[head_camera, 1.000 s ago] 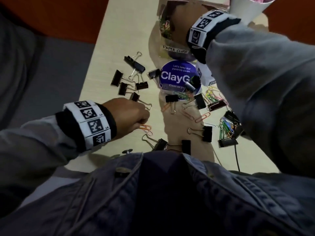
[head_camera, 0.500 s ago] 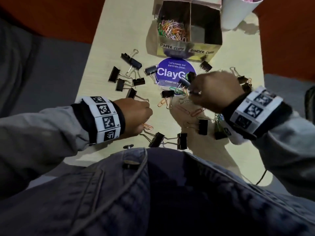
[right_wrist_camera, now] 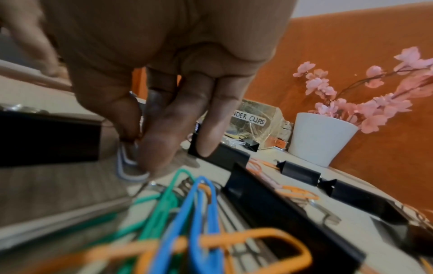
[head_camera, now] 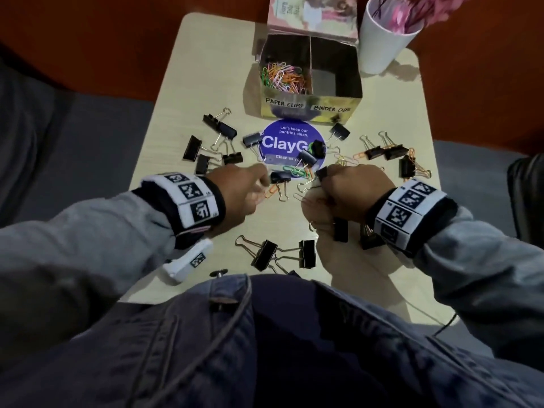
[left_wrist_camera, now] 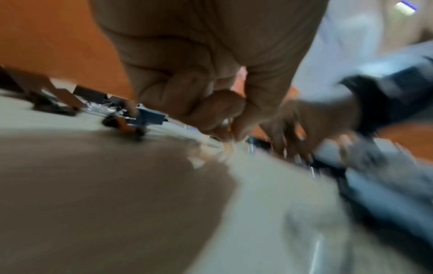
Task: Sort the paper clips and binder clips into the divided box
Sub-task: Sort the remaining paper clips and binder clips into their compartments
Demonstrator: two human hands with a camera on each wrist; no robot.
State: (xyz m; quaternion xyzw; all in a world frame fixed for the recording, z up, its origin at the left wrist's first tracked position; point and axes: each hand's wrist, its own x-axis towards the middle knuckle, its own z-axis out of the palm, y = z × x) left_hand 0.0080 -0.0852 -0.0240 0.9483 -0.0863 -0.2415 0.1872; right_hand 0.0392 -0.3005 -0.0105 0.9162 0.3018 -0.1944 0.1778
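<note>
The divided box (head_camera: 309, 108) stands at the far middle of the table; coloured paper clips (head_camera: 282, 78) fill its left compartment, and the right one, labelled binder clips, looks bare. My left hand (head_camera: 262, 187) is low over the table's middle and pinches an orange paper clip (left_wrist_camera: 228, 128) between thumb and fingertips (left_wrist_camera: 215, 118). Just to its right, my right hand (head_camera: 321, 184) pinches a pale paper clip (right_wrist_camera: 127, 163) against the tabletop. A black binder clip (head_camera: 281, 176) lies between the two hands. Loose coloured paper clips (right_wrist_camera: 187, 213) lie under my right wrist.
Black binder clips lie scattered on the left (head_camera: 219, 128), on the right (head_camera: 394, 151) and near the front edge (head_camera: 265, 254). A round blue sticker (head_camera: 282, 134) is in front of the box. A white cup (head_camera: 382, 39) with pink flowers stands right of the box.
My right hand came back from over the box to the table's middle and closed on a paper clip. My left hand slid away from the front edge towards the middle.
</note>
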